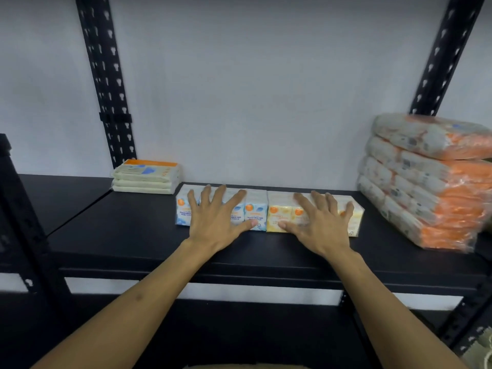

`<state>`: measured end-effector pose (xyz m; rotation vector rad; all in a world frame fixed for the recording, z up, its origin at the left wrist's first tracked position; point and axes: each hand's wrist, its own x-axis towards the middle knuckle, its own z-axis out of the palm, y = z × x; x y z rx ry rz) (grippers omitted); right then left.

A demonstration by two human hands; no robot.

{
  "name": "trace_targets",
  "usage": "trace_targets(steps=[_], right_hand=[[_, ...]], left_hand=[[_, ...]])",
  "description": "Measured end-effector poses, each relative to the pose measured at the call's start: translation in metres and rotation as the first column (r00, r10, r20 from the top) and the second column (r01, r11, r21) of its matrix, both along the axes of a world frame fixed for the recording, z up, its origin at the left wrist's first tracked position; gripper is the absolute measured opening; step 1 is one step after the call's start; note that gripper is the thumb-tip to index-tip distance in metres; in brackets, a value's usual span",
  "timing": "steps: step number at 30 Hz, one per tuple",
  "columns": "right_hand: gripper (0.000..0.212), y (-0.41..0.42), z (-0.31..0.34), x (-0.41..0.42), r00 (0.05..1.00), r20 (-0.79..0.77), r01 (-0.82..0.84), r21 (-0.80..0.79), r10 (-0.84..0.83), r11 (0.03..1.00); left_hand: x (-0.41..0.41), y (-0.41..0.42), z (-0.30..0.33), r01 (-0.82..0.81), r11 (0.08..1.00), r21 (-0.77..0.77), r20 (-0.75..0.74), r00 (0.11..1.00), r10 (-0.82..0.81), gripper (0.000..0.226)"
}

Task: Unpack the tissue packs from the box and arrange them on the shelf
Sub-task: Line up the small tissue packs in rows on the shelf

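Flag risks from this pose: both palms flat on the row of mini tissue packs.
1. The left hand and right hand press soft blue packs and yellow packs with spread fingers, nothing gripped; uneven pushing could skew the row.
2. The orange stack leans at the right; sliding the row right could nudge it.
3. The row sits apart from the cream stack, so it can drift left.

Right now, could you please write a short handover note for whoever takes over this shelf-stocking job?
Left hand: open, fingers spread, pressing the blue tissue packs.
Right hand: open, pressing the yellow tissue packs.
Both sets stand side by side in one row at the back of the black shelf, between a cream stack on the left and an orange stack on the right.
Done: this row placed.
Left: the box is out of view, so remaining packs are unknown.
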<state>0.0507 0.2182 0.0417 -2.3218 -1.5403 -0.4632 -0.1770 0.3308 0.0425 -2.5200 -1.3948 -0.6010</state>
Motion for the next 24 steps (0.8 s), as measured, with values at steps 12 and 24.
trace_targets(steps=[12, 24], right_hand=[[0.084, 0.099, -0.005, 0.053, 0.998, 0.054, -0.032, 0.002, 0.032, 0.999], [0.085, 0.167, -0.019, 0.084, 0.992, 0.122, -0.051, 0.108, 0.037, 0.993]], left_hand=[[0.048, 0.093, -0.002, -0.021, 0.999, 0.025, -0.017, 1.000, 0.021, 0.087], [0.078, 0.162, -0.012, 0.011, 0.995, 0.099, 0.089, 0.996, -0.019, 0.084]])
